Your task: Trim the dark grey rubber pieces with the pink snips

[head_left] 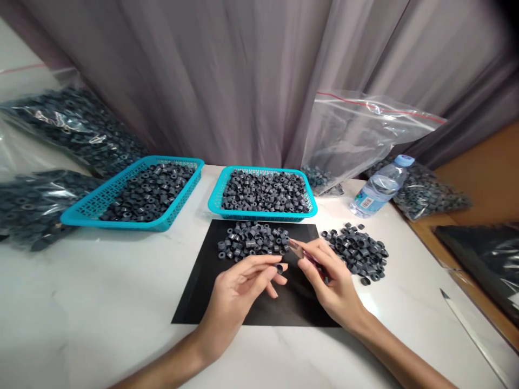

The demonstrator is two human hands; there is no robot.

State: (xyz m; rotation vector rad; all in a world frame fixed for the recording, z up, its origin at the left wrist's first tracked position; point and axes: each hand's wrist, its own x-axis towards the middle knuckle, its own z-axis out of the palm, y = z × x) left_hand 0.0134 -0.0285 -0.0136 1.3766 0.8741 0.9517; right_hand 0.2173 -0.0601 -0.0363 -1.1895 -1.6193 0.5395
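Observation:
My left hand (242,286) is closed over the black mat (194,302), pinching a small dark plastic ring (279,268) between thumb and fingers. To its right, my right hand (334,281) is wrapped round a small tool with a pointed metal tip (295,248) and a reddish handle; its exact kind is partly hidden by the fingers. The tip points left, a little above the held ring and apart from it. Just beyond both hands lies a loose pile of dark grey rings (251,237) on the mat. Another pile of similar pieces (359,251) lies right of my right hand.
Two blue baskets stand behind, one at the left (166,222) and one in the middle (263,216), both holding dark rings. Filled plastic bags (81,124) lie at left. At right are a clear zip bag (348,135), a water bottle (379,186) and a long pale pointed strip (466,327).

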